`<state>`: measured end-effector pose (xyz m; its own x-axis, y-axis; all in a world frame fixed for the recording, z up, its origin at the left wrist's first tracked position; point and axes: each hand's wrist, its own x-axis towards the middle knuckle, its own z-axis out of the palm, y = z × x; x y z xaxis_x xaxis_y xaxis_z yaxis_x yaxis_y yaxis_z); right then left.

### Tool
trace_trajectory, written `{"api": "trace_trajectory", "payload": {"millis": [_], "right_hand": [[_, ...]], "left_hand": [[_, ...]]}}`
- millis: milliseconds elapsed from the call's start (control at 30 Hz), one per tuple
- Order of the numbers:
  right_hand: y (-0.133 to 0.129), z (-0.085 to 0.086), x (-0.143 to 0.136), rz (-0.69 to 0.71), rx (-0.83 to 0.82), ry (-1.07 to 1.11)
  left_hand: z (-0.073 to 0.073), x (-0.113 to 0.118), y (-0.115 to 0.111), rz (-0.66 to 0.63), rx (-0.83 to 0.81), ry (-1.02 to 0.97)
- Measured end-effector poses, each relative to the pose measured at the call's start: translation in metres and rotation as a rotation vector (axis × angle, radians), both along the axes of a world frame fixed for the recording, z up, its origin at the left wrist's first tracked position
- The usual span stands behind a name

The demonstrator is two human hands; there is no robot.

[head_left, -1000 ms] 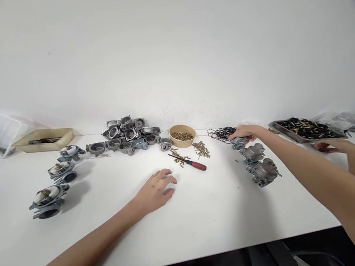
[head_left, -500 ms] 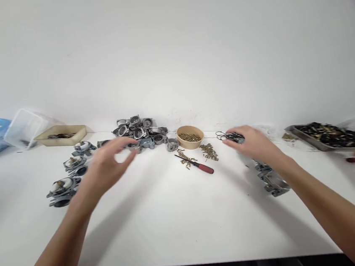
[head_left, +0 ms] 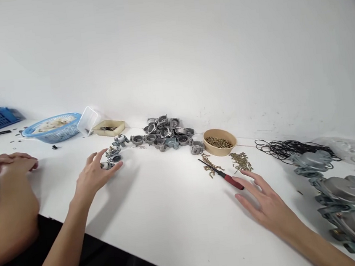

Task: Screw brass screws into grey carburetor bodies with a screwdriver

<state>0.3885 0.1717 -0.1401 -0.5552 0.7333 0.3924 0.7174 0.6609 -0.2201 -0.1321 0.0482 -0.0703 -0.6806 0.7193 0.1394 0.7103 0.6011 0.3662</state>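
Observation:
My left hand (head_left: 94, 173), fingers spread and holding nothing, is over the small metal carburetor parts with white tops (head_left: 112, 151) at the left. My right hand (head_left: 263, 200) is also open, its fingertips close to the red handle of a screwdriver (head_left: 233, 182). The screwdriver's dark shaft lies across loose brass screws (head_left: 208, 166). Another patch of screws (head_left: 241, 161) lies to the right of them. Behind is a tan bowl (head_left: 211, 149) holding many brass pieces. Grey metal bowl-shaped parts (head_left: 165, 132) are heaped beside it.
Several metal carburetor assemblies (head_left: 342, 189) stand at the right, before black rubber rings (head_left: 283, 149). At the back left are a yellowish tray (head_left: 117, 131), a clear container (head_left: 88, 120) and a blue basket (head_left: 59, 135). Another person's arms (head_left: 16, 196) rest at the far left.
The view has turned left. My left hand has gone from near the grey heap to the white-topped parts. My right hand has moved from the black rings toward the screwdriver.

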Motion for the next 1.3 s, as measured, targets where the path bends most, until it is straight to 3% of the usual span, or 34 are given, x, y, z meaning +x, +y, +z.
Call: {"api": "trace_trajectory", "payload": {"millis": [267,533,767,1000,1300], "right_hand": [[-0.015,0.012,0.008,-0.117,-0.133,0.036],[-0.01,-0.003,0.01,-0.133,-0.154,0.058],[-0.011,0.002,0.008,-0.14,-0.173,0.064],[-0.012,0.0,0.008,-0.143,-0.172,0.046],[-0.01,-0.002,0.008,-0.174,-0.186,0.054]], "left_hand": [[-0.002,-0.018,0.03,-0.011,-0.111,0.039],[-0.004,-0.017,0.029,0.03,-0.076,0.037],[-0.007,-0.02,0.028,0.006,-0.029,0.013],[-0.011,-0.037,0.031,-0.029,-0.074,0.011],[-0.005,-0.06,0.055,-0.071,-0.149,0.004]]}}
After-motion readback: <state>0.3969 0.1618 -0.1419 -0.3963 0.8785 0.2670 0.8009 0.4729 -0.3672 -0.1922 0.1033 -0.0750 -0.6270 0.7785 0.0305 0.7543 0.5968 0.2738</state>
